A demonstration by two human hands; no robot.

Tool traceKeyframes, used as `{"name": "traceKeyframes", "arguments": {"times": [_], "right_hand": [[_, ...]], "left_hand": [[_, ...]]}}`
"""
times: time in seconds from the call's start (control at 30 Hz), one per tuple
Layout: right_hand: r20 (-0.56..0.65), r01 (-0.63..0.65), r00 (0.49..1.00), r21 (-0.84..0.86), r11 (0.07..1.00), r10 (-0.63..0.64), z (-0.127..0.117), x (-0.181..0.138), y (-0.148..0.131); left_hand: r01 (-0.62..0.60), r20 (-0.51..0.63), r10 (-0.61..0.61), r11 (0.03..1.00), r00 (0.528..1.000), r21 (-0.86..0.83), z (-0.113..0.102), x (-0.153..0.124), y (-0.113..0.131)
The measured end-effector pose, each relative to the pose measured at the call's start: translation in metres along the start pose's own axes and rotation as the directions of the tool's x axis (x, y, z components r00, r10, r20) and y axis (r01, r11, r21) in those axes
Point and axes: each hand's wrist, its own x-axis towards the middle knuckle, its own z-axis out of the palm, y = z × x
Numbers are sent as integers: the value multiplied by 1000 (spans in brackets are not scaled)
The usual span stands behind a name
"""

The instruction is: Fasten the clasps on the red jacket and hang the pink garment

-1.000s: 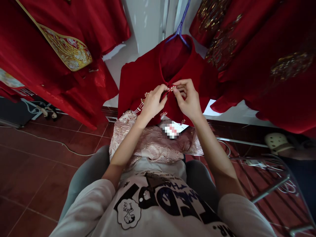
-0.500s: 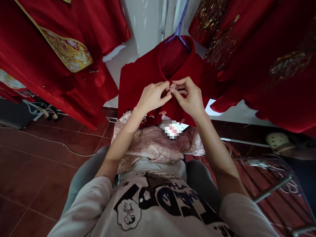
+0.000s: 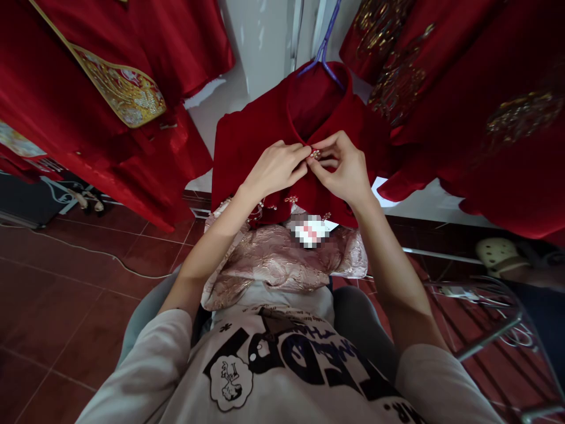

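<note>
A short red jacket [image 3: 247, 147] hangs in front of me on a blue hanger [image 3: 324, 50]. My left hand [image 3: 276, 168] pinches the jacket's front edge just below the collar. Fingertip to fingertip with it, my right hand [image 3: 346, 171] pinches a small gold beaded clasp [image 3: 315, 154] at the neck. Both hands are closed on the cloth and the clasp. More beaded clasps [image 3: 289, 201] show lower on the jacket front. A pink-gold brocade skirt [image 3: 282, 259] hangs under the jacket, above my lap.
Red embroidered gowns hang close on the left [image 3: 110, 88] and right [image 3: 477, 100]. A metal rack [image 3: 498, 330] stands at the lower right over the dark red tiled floor [image 3: 66, 294]. A white cable [image 3: 101, 254] crosses the floor at left.
Both hands have shifted slightly right and closed tighter together at the collar clasp. The beaded tassel seen by my left hand a second ago is now hidden behind it.
</note>
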Motion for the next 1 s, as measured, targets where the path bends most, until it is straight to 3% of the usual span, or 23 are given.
{"name": "traceKeyframes", "arguments": {"times": [0.2,0.33,0.43,0.53,0.63,0.7,0.77,0.87,0.93,1.0], "right_hand": [[27,6,1000,-77,997,-4,-1,8,1],[43,16,999,-129,991,-10,4,18,7],[15,-20,1000,-116,993,21,12,12,14],[-5,-90,996,-55,994,90,17,-9,22],[34,-174,984,-10,985,174,16,-32,29],[71,-214,974,-18,977,215,10,-40,31],[81,-247,966,-1,969,246,1,-41,29],[57,-283,958,62,957,280,-15,-38,17],[49,-276,961,59,959,273,-25,-38,6],[67,-252,966,30,967,250,-34,-39,-5]], "left_hand": [[-60,28,62,996,998,-68,4,6,-9],[33,-25,-38,989,999,-146,17,7,-10],[112,-108,-154,941,982,-320,39,0,-10],[152,-154,-297,791,942,-593,68,-12,-5],[201,-89,-468,533,879,-822,94,-26,11],[217,-28,-540,385,841,-897,109,-34,29],[240,10,-608,298,794,-924,121,-41,50],[309,151,-594,173,790,-935,137,-54,79],[353,189,-550,208,813,-912,143,-62,92],[348,134,-531,325,837,-879,145,-68,98]]}}
